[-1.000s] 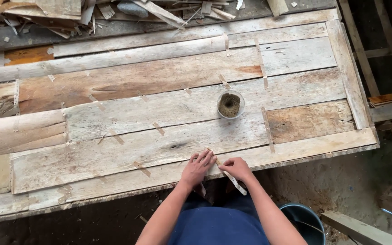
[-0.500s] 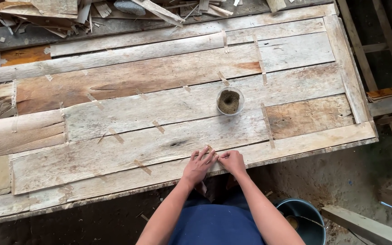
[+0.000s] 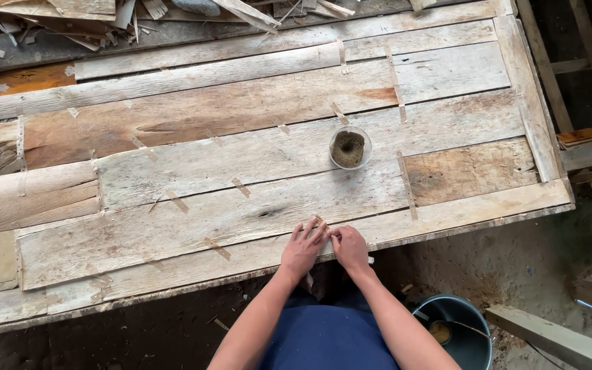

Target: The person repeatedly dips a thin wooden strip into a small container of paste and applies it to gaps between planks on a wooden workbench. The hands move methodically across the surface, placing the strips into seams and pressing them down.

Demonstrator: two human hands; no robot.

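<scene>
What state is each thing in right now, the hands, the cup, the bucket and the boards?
Left hand: flat on the boards, fingers spread.
Right hand: fingertips pressed at the seam beside the left hand.
Cup: upright, open, brown grainy stuff inside.
Bucket: upright on the ground, open.
Boards: laid flat, edge to edge.

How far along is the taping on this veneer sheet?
Mostly done, by the look of it. Many tape strips already bridge seams across the veneer sheet. In hand: the left hand presses flat and the right hand pinches at a strip on the near-edge seam. Left: I can't tell which seams lack tape. A cup of brownish stuff stands mid-sheet.
</scene>
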